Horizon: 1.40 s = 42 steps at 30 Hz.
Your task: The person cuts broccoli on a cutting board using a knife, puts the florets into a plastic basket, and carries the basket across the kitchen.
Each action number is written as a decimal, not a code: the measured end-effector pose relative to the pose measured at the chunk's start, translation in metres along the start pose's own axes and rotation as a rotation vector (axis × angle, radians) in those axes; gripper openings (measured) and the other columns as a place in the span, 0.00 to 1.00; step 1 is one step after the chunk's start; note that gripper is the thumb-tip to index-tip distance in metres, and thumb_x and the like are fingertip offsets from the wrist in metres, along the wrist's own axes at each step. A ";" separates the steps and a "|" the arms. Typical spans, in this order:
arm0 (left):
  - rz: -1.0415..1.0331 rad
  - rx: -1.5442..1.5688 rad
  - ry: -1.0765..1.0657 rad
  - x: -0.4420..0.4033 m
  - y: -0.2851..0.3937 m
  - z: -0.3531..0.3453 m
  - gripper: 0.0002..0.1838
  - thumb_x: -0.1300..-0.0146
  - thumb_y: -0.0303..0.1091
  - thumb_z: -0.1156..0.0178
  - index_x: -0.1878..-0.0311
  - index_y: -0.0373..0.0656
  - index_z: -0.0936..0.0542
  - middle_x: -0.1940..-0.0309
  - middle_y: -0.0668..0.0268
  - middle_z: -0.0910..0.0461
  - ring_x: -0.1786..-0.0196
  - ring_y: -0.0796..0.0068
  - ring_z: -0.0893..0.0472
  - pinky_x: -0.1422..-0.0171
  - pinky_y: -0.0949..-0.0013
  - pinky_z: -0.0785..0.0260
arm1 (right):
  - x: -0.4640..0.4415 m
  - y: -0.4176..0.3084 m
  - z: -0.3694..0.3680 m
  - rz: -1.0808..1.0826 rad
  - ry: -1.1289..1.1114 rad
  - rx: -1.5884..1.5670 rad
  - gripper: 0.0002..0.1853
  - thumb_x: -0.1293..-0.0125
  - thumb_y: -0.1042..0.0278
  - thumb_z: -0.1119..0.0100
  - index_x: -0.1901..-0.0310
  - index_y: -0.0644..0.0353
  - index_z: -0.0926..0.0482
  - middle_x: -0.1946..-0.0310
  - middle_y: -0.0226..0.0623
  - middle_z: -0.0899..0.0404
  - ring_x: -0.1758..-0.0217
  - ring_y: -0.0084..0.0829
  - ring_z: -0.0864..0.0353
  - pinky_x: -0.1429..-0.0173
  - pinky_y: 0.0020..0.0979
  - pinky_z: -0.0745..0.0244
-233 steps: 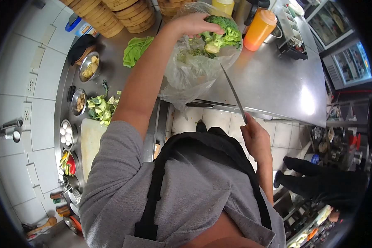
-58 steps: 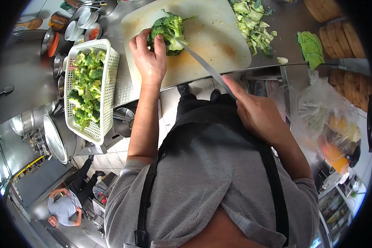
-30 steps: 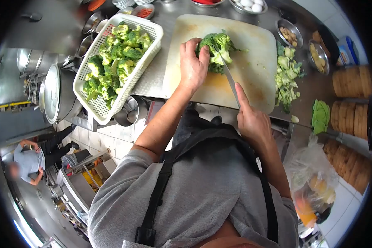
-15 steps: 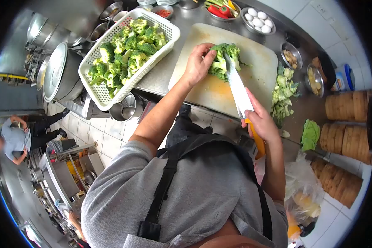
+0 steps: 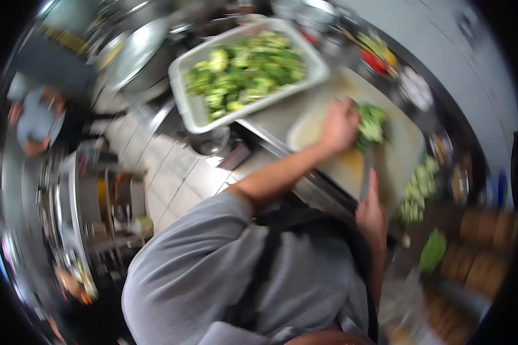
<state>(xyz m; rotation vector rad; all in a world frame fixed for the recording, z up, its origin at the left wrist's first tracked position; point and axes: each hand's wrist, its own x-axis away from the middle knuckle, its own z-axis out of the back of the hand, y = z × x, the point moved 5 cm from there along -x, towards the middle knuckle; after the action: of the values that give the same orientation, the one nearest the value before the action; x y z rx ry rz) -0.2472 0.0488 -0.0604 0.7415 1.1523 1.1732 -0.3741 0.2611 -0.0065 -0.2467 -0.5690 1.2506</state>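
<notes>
Smeared by motion, the head view shows my left hand [image 5: 342,125] closed around a head of broccoli [image 5: 372,123] on the pale cutting board [image 5: 313,118]. My right hand [image 5: 372,215] grips a knife [image 5: 366,169], whose blade points away from me and reaches the lower side of the broccoli. The knife's handle is mostly hidden by my fingers. Whether the edge is inside the broccoli I cannot tell. To the left of the board, a white basket [image 5: 184,109] holds many cut broccoli florets [image 5: 244,72].
Broccoli trimmings [image 5: 418,190] lie along the board's right edge. Behind it are a bowl of red peppers [image 5: 377,60] and a bowl of eggs [image 5: 415,87]. Bamboo steamers [image 5: 483,259] stand at right, a large lidded pot [image 5: 138,54] at left. Another person [image 5: 40,118] stands far left.
The whole view has swung, so the board, basket and hands appear further right and lower. My left hand still holds the broccoli and my right the knife.
</notes>
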 end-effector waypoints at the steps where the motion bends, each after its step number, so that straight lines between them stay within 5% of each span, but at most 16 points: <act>1: 0.021 -0.004 -0.063 -0.005 -0.002 -0.004 0.15 0.31 0.31 0.41 0.45 0.35 0.20 0.55 0.40 0.23 0.49 0.39 0.21 0.41 0.46 0.27 | 0.003 0.002 0.001 0.065 0.048 -0.012 0.42 0.27 0.68 0.50 0.14 0.37 0.50 0.68 0.67 0.17 0.61 0.68 0.16 0.53 0.63 0.25; 4: 0.010 0.015 -0.103 -0.007 -0.008 -0.006 0.15 0.25 0.36 0.39 0.43 0.37 0.20 0.52 0.46 0.22 0.52 0.47 0.20 0.44 0.51 0.25 | 0.007 0.002 0.006 -0.063 0.038 -0.061 0.42 0.28 0.69 0.49 0.14 0.40 0.49 0.69 0.64 0.17 0.62 0.67 0.16 0.52 0.63 0.26; 13: -0.077 0.062 -0.144 -0.012 -0.029 -0.010 0.14 0.24 0.34 0.38 0.42 0.38 0.19 0.55 0.55 0.23 0.54 0.60 0.22 0.44 0.58 0.26 | -0.001 0.013 -0.003 0.053 0.038 -0.179 0.41 0.28 0.72 0.50 0.14 0.42 0.47 0.62 0.61 0.15 0.65 0.63 0.15 0.50 0.58 0.23; 16: -0.089 0.172 -0.213 -0.024 -0.040 -0.009 0.14 0.22 0.34 0.39 0.41 0.37 0.19 0.56 0.59 0.21 0.55 0.69 0.23 0.45 0.64 0.27 | -0.013 0.023 0.007 0.172 0.100 -0.355 0.40 0.25 0.72 0.51 0.13 0.40 0.47 0.65 0.54 0.15 0.70 0.49 0.14 0.59 0.48 0.19; 18: 0.015 0.368 -0.304 -0.019 -0.029 -0.008 0.14 0.20 0.36 0.41 0.41 0.36 0.19 0.55 0.63 0.18 0.54 0.75 0.23 0.45 0.68 0.28 | -0.007 0.029 0.015 -0.139 -0.317 -0.760 0.39 0.23 0.70 0.52 0.13 0.39 0.48 0.70 0.43 0.19 0.70 0.31 0.17 0.70 0.37 0.21; 19: 0.013 0.326 -0.331 -0.020 -0.037 -0.006 0.16 0.17 0.38 0.43 0.39 0.36 0.21 0.53 0.67 0.18 0.51 0.81 0.23 0.42 0.72 0.28 | -0.011 0.034 0.008 -0.075 -0.322 -0.854 0.39 0.22 0.70 0.53 0.12 0.38 0.49 0.72 0.35 0.23 0.74 0.22 0.22 0.76 0.30 0.24; 23: 0.066 0.519 -0.434 -0.022 -0.034 -0.003 0.16 0.16 0.39 0.44 0.38 0.36 0.21 0.48 0.67 0.17 0.47 0.80 0.22 0.38 0.72 0.28 | -0.013 0.044 -0.008 -0.039 -0.352 -1.158 0.39 0.23 0.72 0.55 0.12 0.41 0.49 0.72 0.34 0.22 0.79 0.23 0.25 0.76 0.30 0.25; 26: 0.117 0.497 -0.476 -0.022 -0.032 -0.003 0.16 0.17 0.37 0.41 0.37 0.36 0.20 0.50 0.68 0.15 0.49 0.82 0.20 0.41 0.74 0.27 | -0.002 0.030 0.001 -0.093 -0.308 -0.919 0.39 0.22 0.71 0.54 0.12 0.40 0.49 0.71 0.32 0.22 0.77 0.21 0.24 0.75 0.29 0.26; 28: 0.065 0.285 -0.416 -0.021 -0.027 0.002 0.16 0.18 0.37 0.40 0.38 0.36 0.19 0.51 0.69 0.15 0.51 0.83 0.19 0.44 0.75 0.26 | 0.014 0.016 0.002 -0.169 -0.248 -0.717 0.39 0.23 0.71 0.50 0.13 0.41 0.47 0.73 0.39 0.19 0.79 0.32 0.20 0.73 0.39 0.24; 30: 0.060 0.181 -0.404 -0.019 -0.023 0.004 0.19 0.18 0.41 0.40 0.36 0.36 0.19 0.51 0.64 0.14 0.51 0.79 0.18 0.44 0.72 0.24 | 0.029 0.006 0.017 0.210 0.207 -0.125 0.39 0.26 0.71 0.46 0.15 0.41 0.43 0.75 0.49 0.18 0.76 0.49 0.17 0.67 0.50 0.23; 31: -0.002 0.129 -0.354 -0.018 -0.017 0.005 0.20 0.19 0.41 0.38 0.35 0.37 0.19 0.51 0.62 0.16 0.53 0.76 0.18 0.45 0.70 0.23 | 0.038 0.002 0.023 0.219 0.230 -0.208 0.40 0.28 0.72 0.44 0.16 0.41 0.42 0.75 0.55 0.20 0.70 0.59 0.17 0.61 0.55 0.23; 32: -0.062 0.076 -0.303 -0.017 -0.012 0.009 0.21 0.21 0.41 0.37 0.34 0.38 0.19 0.51 0.59 0.17 0.54 0.73 0.18 0.47 0.67 0.22 | 0.036 0.001 0.025 0.226 0.229 -0.204 0.40 0.28 0.72 0.44 0.16 0.41 0.42 0.75 0.55 0.20 0.70 0.59 0.17 0.61 0.55 0.23; 33: 0.005 0.067 -0.390 -0.016 -0.010 0.010 0.32 0.25 0.52 0.34 0.28 0.39 0.23 0.41 0.50 0.18 0.46 0.59 0.15 0.40 0.59 0.22 | 0.035 0.000 0.030 0.216 0.292 -0.226 0.40 0.28 0.71 0.43 0.16 0.41 0.42 0.75 0.55 0.19 0.70 0.58 0.17 0.62 0.54 0.23; 34: 0.005 0.070 -0.393 -0.013 -0.001 0.013 0.32 0.25 0.52 0.34 0.28 0.39 0.23 0.41 0.50 0.18 0.46 0.59 0.15 0.40 0.59 0.22 | 0.032 -0.001 0.032 0.204 0.327 -0.237 0.40 0.28 0.70 0.43 0.16 0.40 0.42 0.75 0.54 0.19 0.70 0.57 0.16 0.62 0.53 0.23; 37: -0.040 -0.304 -0.453 -0.009 0.025 0.013 0.57 0.46 0.68 0.26 0.23 0.35 0.31 0.32 0.43 0.21 0.32 0.44 0.18 0.29 0.51 0.25 | -0.012 0.001 0.049 0.069 0.367 -0.246 0.40 0.26 0.64 0.42 0.15 0.40 0.45 0.73 0.53 0.16 0.68 0.57 0.14 0.59 0.54 0.22; 42: 0.000 -0.392 -0.511 -0.009 0.050 0.013 0.54 0.46 0.60 0.26 0.25 0.31 0.31 0.37 0.43 0.18 0.35 0.47 0.16 0.31 0.53 0.24 | -0.115 -0.002 0.048 -0.037 0.347 -0.228 0.45 0.28 0.45 0.39 0.14 0.40 0.49 0.66 0.49 0.11 0.59 0.57 0.11 0.49 0.53 0.18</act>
<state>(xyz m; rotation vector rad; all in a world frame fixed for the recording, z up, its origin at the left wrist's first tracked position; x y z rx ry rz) -0.2501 0.0550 -0.0089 0.6812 0.4791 1.0811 -0.4211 0.1461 0.0037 -0.6288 -0.4119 1.0752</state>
